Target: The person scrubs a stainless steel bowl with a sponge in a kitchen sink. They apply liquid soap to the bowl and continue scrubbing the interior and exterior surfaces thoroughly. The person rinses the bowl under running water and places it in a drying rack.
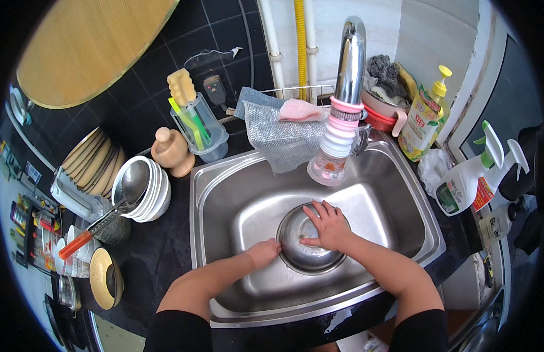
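A round stainless steel bowl (292,243) lies in the middle of the metal sink (242,205), seemingly bottom up. The fingers of my left hand (264,253) are closed at the bowl's left rim, gripping its edge. Flat on top of the bowl rests my right hand (328,227), open, its fingers spread and the thumb pointing left. Above and behind both hands hangs the chrome faucet (351,64), with a pink and white spout attachment (336,141).
Stacked white bowls (160,193) with a ladle (135,182), a wooden pestle-shaped piece (169,149) and a yellow bowl (102,278) stand left. Mesh cloths (278,138) hang over the sink's back edge. A soap bottle (424,123) and spray bottles (468,176) stand right.
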Tool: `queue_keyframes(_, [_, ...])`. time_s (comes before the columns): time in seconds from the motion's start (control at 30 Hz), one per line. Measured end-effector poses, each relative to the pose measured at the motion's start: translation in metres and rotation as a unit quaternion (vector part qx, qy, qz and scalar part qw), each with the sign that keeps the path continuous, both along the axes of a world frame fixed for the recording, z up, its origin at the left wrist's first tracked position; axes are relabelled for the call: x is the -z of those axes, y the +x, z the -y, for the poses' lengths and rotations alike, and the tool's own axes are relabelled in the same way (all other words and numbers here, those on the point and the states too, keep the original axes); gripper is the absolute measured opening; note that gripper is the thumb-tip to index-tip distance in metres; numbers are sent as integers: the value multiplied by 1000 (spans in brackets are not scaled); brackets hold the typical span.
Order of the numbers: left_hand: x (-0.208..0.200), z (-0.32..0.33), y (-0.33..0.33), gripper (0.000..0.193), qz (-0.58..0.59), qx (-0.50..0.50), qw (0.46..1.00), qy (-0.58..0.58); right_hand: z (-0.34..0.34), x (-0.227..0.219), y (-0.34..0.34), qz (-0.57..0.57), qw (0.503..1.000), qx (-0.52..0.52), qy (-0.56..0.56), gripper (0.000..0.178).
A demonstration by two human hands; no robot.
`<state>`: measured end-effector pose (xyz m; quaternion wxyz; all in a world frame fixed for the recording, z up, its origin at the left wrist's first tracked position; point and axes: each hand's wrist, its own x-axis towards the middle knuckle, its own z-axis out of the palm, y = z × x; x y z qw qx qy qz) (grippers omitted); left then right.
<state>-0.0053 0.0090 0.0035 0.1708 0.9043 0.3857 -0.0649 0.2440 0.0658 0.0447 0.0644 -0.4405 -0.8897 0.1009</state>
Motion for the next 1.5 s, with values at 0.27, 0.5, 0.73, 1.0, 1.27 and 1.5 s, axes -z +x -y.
queue_keyframes(0.27, [5, 0, 2, 23, -34, 54, 998, 22, -1, -1, 0, 12, 999, -3, 47, 91])
queue_keyframes(0.5, [18, 34, 25, 17, 53, 70, 996, 10, 0, -4, 0, 24, 999, -2, 36, 90])
queue_keyframes(0.73, [11, 29, 15, 17, 11, -16, 1000, 8, 2, -1, -2, 23, 1000, 4, 20, 90])
queue_keyframes(1.0, [-9, 7, 8, 15, -31, -11, 999, 16, 0, -3, -1, 10, 1000, 0, 25, 91])
queue_keyframes(1.27, [2, 15, 13, 17, 15, 5, 1000, 13, 0, -2, 0, 13, 1000, 0, 27, 91])
queue_keyframes(1.5, [19, 18, 5, 19, 67, -14, 998, -13, -4, 2, 0, -16, 1000, -11, -5, 91])
